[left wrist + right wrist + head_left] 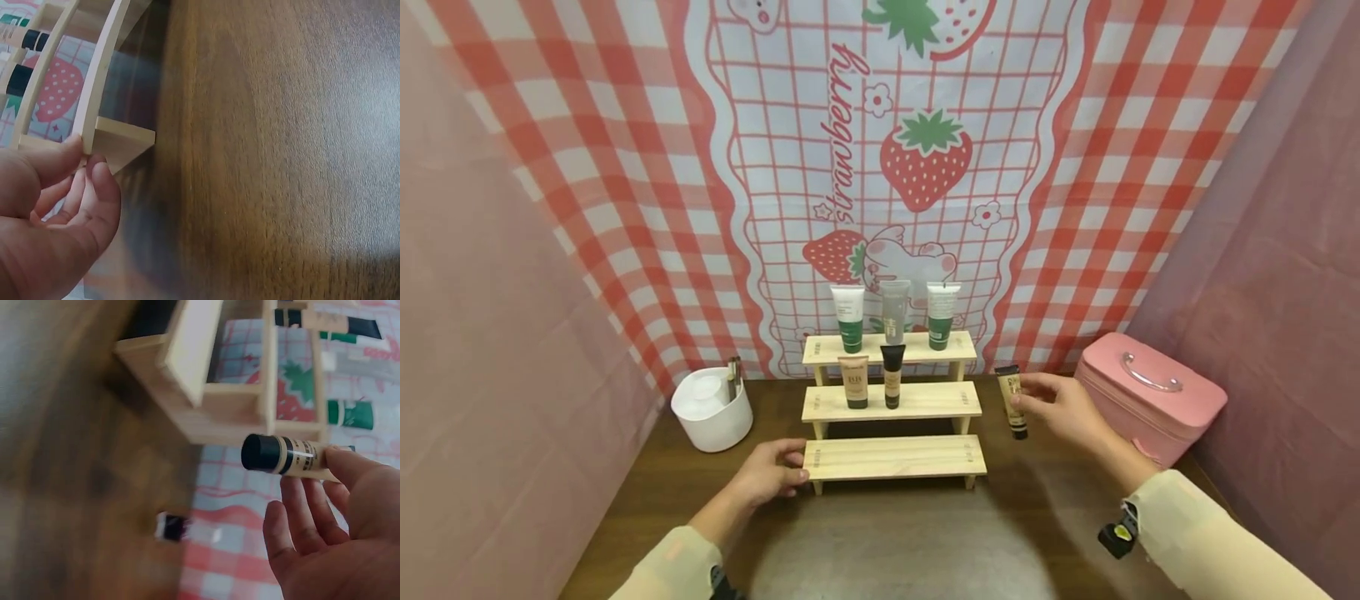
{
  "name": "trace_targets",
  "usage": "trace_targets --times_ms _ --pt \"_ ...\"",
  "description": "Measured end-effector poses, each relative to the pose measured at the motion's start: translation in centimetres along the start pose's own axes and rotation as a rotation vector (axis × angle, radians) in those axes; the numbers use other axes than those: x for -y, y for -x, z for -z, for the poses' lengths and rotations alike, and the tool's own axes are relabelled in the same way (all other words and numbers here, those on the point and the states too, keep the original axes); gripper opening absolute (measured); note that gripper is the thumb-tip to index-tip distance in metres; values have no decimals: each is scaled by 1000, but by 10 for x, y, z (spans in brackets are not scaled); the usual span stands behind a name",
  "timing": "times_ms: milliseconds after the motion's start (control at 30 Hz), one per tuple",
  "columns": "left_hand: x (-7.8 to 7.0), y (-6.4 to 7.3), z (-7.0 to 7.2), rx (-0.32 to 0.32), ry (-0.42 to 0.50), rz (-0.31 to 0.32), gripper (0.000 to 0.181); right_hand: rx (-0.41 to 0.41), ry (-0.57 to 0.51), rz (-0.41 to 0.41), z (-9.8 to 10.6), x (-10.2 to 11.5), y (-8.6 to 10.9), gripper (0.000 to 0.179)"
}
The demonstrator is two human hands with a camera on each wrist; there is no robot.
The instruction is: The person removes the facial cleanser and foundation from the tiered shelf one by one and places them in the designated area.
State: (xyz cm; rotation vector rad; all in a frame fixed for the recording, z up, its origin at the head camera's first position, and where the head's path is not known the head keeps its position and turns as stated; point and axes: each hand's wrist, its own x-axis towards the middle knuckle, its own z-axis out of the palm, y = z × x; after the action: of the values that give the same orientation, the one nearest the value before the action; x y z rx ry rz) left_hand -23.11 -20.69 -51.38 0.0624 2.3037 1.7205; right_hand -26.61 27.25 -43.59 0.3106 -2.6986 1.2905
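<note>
A three-tier wooden display stand (892,457) is on the table. My left hand (772,472) pinches the left end of its lowest board between thumb and fingers, seen closely in the left wrist view. To the right of the stand, my right hand (1063,408) holds a beige squeeze tube (1012,402) with a black cap, cap downward, off the boards. On the middle board stand a pinkish-beige BB tube (854,382) and a black-and-beige tube (892,377). Along the top board are two white-and-green tubes (850,318) and a clear grey tube (894,312) between them.
At the left is a white round container (711,410) with brushes in it. A pink case (1152,392) with a silver handle sits at the right. Behind the stand hangs a strawberry-print cloth (925,242). A small dark-ended object (172,526) is blurred in the right wrist view.
</note>
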Motion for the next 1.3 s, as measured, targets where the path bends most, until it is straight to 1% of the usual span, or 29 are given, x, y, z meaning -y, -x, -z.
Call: trace_targets --times_ms 100,167,233,333,500,600,800,900,1067,1300 --pt "-2 1 -2 -30 -21 10 61 40 -55 -36 -4 -16 8 40" --pt "-2 1 -3 -46 -27 20 60 72 -125 -67 -8 -25 13 39" --pt "-2 1 -4 -58 -24 32 59 99 -174 -97 -14 -32 17 38" --pt "-1 1 -5 -65 -18 38 59 126 -198 -129 -24 -41 22 39" --pt "-1 2 -6 -67 -6 42 59 130 -152 -182 -40 -52 29 37" --pt "-2 2 -8 -73 -3 47 59 139 -134 -220 -47 -59 32 35" --pt "-3 2 -9 -81 5 54 59 166 -158 -264 -53 -65 34 30" --pt "-4 1 -9 -81 9 55 59 178 -154 -269 -55 -67 34 30" --pt "-4 1 -9 -83 14 65 59 177 -134 -277 -57 -69 34 30" --pt "-5 1 -8 -79 10 62 59 176 -122 -284 -57 -68 35 30"
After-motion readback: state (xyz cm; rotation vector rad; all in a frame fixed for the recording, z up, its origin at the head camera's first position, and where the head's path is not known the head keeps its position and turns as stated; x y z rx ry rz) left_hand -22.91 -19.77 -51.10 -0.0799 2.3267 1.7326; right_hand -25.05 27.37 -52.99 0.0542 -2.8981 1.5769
